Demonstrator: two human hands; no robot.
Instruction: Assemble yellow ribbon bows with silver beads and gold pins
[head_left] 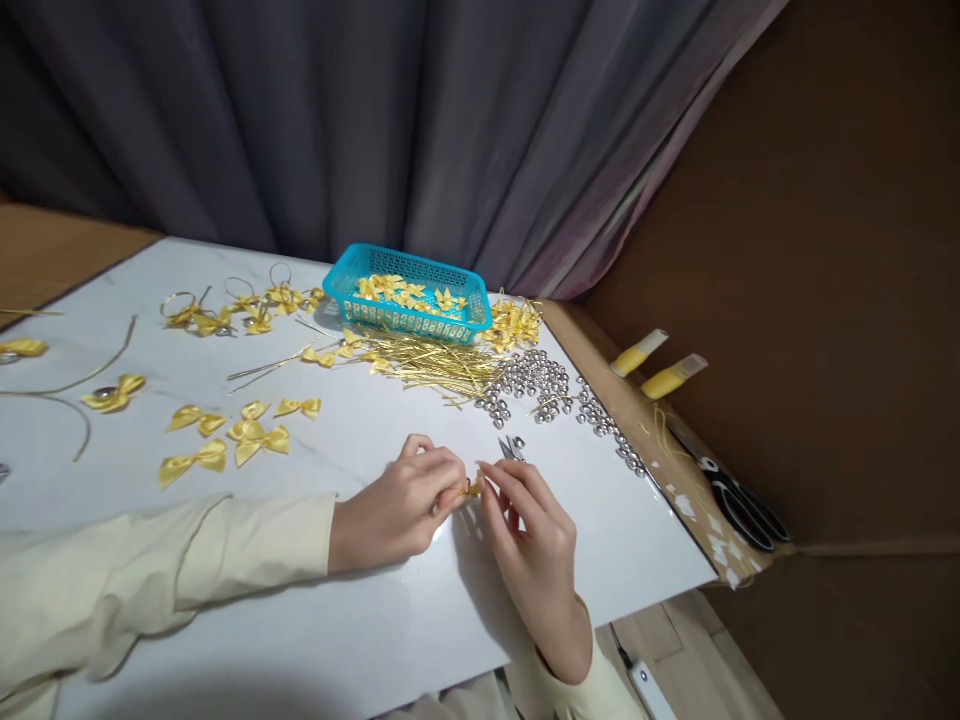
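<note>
Over white tabletop, left hand pinching yellow ribbon, right hand curled alongside, grip unclear

Shows a white, faintly veined tabletop. Carries a blue basket at the far side, yellow bows piled just beside it, gold stalks in front, silver beads toward the right edge. Bears loose bows on the left, looped bows behind them, small scissors near the beads. Along the brown right border, holds black-handled scissors.
</note>
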